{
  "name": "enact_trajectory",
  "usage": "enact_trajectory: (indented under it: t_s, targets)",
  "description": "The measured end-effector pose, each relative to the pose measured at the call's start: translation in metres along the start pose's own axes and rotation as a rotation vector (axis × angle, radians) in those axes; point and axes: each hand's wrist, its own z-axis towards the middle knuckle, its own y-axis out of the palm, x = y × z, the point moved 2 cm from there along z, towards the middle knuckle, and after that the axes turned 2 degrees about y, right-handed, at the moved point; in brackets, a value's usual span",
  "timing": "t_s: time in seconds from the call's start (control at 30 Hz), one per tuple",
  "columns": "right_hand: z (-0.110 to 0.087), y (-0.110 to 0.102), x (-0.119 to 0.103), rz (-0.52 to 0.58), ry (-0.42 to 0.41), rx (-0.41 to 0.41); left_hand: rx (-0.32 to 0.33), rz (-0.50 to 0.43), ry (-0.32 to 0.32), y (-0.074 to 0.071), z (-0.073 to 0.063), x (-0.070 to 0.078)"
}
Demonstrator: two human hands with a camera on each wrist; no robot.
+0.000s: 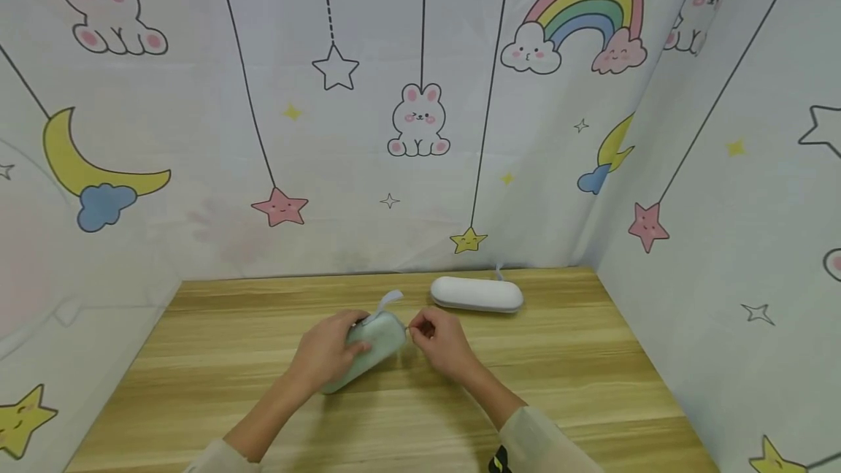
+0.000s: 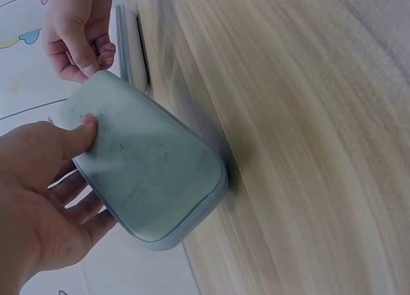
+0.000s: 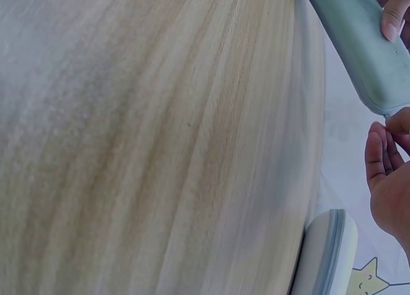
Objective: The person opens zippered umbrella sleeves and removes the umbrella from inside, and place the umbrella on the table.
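My left hand (image 1: 326, 349) grips a pale green zip case (image 1: 377, 352) with rounded ends, thumb across its broad face and fingers behind it. The case is tilted, its lower end near or on the table. A light grey strap (image 1: 389, 300) sticks up from its upper edge. My right hand (image 1: 443, 341) pinches a small zipper pull (image 3: 386, 118) at the case's upper end between thumb and finger; the fingertips mostly hide it. In the left wrist view, small dark marks dot the green case (image 2: 144, 164), and a seam runs around its edge.
A white elongated case (image 1: 476, 293) with a small strap lies at the back of the wooden table (image 1: 558, 385), beyond my right hand. Printed curtains (image 1: 368, 188) with rabbits and stars stand behind the table and on its right.
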Motion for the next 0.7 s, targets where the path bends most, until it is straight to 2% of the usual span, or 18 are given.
enact_trajectory:
  t_s: [0.33, 0.47, 0.7]
  targets:
    - [0.000, 0.000, -0.003, 0.014, -0.010, 0.007, 0.000, -0.038, -0.037, 0.000, 0.000, -0.003]
    - [0.002, -0.002, -0.005, 0.028, 0.005, 0.011, 0.003, -0.084, -0.069, 0.000, 0.000, -0.004]
    - [0.006, -0.003, -0.011, 0.037, -0.016, 0.033, 0.016, -0.182, -0.116, -0.003, -0.002, -0.007]
